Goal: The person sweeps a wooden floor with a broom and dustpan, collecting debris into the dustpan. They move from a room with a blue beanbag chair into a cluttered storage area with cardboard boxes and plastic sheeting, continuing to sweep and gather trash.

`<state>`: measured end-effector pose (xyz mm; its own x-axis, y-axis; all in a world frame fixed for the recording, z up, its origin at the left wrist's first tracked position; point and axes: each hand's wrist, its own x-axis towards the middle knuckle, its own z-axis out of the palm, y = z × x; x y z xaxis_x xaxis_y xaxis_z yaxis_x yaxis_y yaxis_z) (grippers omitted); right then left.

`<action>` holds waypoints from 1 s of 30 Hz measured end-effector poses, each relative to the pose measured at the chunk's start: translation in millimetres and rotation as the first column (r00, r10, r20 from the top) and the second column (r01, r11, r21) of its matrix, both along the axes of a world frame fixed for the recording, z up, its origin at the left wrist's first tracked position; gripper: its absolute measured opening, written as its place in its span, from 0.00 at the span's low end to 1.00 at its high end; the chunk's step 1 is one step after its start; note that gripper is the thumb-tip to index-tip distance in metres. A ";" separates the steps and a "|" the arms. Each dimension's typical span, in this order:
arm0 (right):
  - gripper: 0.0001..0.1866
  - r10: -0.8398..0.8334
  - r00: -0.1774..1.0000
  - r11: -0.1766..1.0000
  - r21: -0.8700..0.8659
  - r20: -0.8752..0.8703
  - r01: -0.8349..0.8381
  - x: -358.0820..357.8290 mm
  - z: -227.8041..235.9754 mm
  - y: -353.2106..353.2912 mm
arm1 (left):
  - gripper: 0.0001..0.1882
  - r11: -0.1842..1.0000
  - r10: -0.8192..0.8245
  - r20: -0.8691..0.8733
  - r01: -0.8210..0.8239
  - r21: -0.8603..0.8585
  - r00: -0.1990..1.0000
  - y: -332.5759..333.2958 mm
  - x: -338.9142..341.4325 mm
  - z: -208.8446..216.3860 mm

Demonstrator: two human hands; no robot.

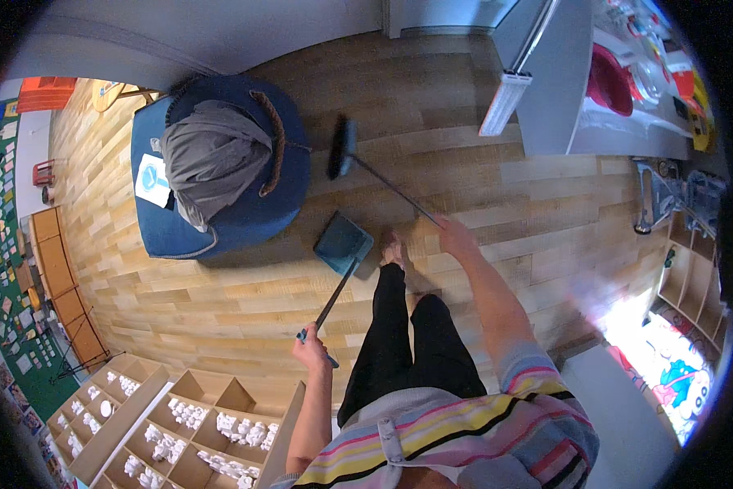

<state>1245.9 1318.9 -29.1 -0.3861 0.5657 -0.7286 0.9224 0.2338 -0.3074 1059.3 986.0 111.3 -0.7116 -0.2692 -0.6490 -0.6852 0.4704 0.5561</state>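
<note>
My left hand is closed around the handle of a dustpan, whose dark teal pan rests on the wood floor just ahead of my feet. In my right hand is the thin dark handle of a broom. Its head, teal with black bristles, is slightly blurred and lies on the floor beyond the dustpan, close to the right side of a blue upholstered seat. Whatever dirt may lie on the floor is too small to make out.
Grey cloth and a rope handle lie on the blue seat. Wooden cubby shelves with white figures stand at lower left. A table holding a red basin is at upper right. A metal-framed chair stands far right.
</note>
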 end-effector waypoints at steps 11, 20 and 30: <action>0.23 -0.049 0.996 0.981 0.190 0.078 0.034 112.8 80.7 49.4 | 0.13 0.997 -0.010 0.139 -0.001 0.078 0.990 96.1 -25.3 -13.1; 0.20 -0.020 0.958 0.998 0.044 -0.287 0.034 -52.9 9.4 133.9 | 0.35 0.953 -0.277 0.439 0.304 0.009 0.855 108.2 -32.4 -23.4; 0.21 0.083 0.968 0.995 0.073 -0.235 -0.068 -126.5 24.5 138.0 | 0.44 0.497 -0.847 -0.385 0.290 -0.818 0.366 277.3 -306.3 25.5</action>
<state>1119.4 1456.9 -4.6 -0.5872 0.5704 -0.5743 0.8037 0.3264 -0.4976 753.0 1263.3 136.8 -0.9124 0.3473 0.2166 0.3773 0.9187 0.1165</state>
